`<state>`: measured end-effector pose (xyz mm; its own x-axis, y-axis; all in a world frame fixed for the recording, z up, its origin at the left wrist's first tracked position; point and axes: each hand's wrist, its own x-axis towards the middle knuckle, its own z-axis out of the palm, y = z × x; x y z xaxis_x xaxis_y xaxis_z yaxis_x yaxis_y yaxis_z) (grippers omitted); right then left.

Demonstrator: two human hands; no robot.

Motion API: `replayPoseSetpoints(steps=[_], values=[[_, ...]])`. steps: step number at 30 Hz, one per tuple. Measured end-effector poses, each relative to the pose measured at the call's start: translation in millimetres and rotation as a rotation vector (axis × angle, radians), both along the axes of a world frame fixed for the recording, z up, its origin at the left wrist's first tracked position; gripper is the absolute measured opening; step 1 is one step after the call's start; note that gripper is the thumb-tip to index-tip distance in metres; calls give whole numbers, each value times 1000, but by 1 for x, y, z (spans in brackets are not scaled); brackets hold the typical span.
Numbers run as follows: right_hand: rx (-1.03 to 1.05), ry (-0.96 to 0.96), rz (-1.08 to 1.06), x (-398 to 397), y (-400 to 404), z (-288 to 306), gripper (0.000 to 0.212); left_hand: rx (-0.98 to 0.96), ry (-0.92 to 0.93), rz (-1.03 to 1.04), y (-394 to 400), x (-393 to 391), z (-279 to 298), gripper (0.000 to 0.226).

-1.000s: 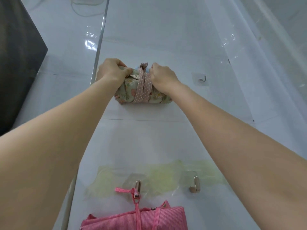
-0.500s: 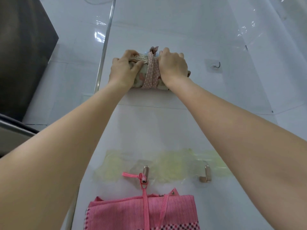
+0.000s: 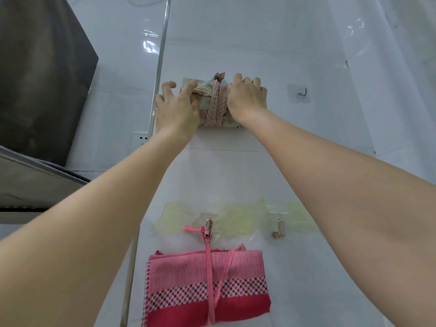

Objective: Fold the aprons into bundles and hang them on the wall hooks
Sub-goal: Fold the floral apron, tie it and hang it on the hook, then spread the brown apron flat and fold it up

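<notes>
I see a wall (image 3: 236,31) of glossy white tiles, with glare spots at upper left; a metal strip (image 3: 158,74) runs down it, and a dark steel hood (image 3: 40,74) stands at left; a socket (image 3: 139,138) sits low beside the strip. No brand or writing is legible. The floral bundle (image 3: 207,100), bound with a dotted strap (image 3: 215,105), lies against the wall at upper centre; my left hand (image 3: 175,109) lies on its left end, fingers spread and nearly straight; my right hand (image 3: 247,97) clasps its right end with curled fingers. An upper hook (image 3: 300,93) is just right of it. Below, a pink bundle (image 3: 207,286) hangs by its cord from the left hook (image 3: 208,226); the right hook (image 3: 278,228) is bare, on yellowish adhesive residue (image 3: 236,220).
</notes>
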<state>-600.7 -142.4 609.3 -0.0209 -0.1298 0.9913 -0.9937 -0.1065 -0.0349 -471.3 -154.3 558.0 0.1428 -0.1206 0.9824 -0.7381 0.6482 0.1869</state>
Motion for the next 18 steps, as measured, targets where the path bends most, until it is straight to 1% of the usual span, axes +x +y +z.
replayPoseSetpoints(steps=[3,6,7,10,12,13,14,15,17,18], values=[[-84,26,18,1,15,-15,36,-89,-43,43,10,2,-19,41],[-198,20,151,18,31,-50,34,-150,-114,19,18,10,-53,36],[-235,15,239,26,36,-66,33,-158,-161,9,22,14,-66,36],[-243,-42,648,64,49,-147,22,-125,-300,-74,34,30,-131,35],[-161,-100,784,93,56,-214,18,-76,-338,-130,46,52,-187,37],[-86,-121,803,106,59,-246,17,-1,-356,-160,52,66,-214,35],[15,-164,826,126,64,-292,17,117,-369,-175,60,90,-258,31],[82,-207,855,132,66,-318,18,221,-403,-191,61,103,-285,26],[347,-299,910,161,72,-386,20,530,-458,-200,71,152,-361,25],[501,-299,909,175,74,-416,22,684,-493,-200,75,175,-395,27]])
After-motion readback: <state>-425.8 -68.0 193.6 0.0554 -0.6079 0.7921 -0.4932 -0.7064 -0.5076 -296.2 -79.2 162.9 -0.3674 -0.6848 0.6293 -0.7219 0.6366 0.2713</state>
